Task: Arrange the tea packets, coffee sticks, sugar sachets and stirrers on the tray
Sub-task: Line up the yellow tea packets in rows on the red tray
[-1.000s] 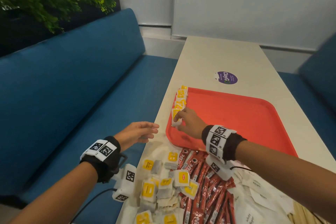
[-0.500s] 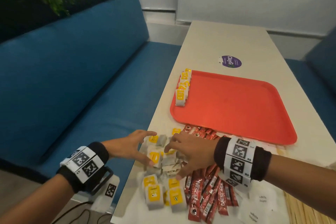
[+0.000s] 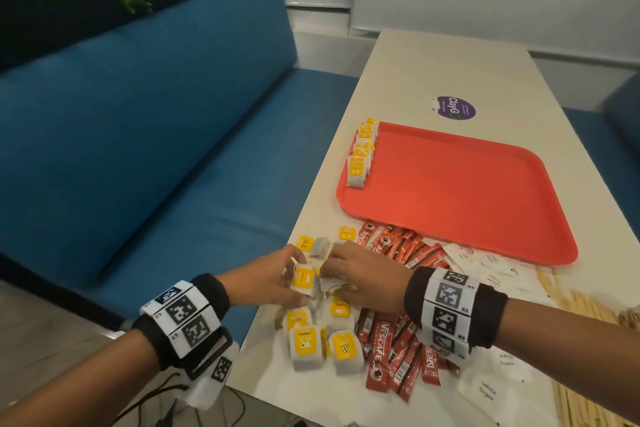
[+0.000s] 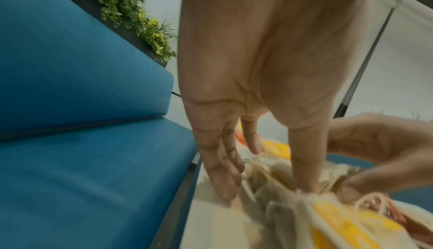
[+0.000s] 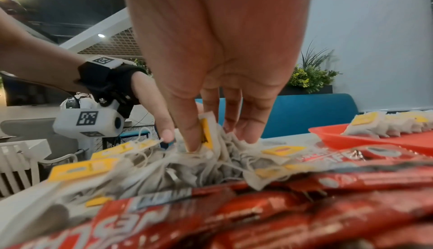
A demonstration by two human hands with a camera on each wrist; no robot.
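Both my left hand (image 3: 266, 279) and right hand (image 3: 363, 279) pinch yellow-tagged paper tea packets (image 3: 304, 282) from the loose heap just before the red plastic tray (image 3: 485, 218); next they should join its row.

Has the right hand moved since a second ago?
Yes. The right hand left the tray's left edge and came back toward the person, onto the loose tea packets.

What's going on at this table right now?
A person is sorting drink supplies onto a red tray. A row of tea bags already lines its left edge. Both the left hand and right hand are gathering more tea bags from the loose pile. The coffee sticks, sugar sachets and wooden stirrers lie off the tray.
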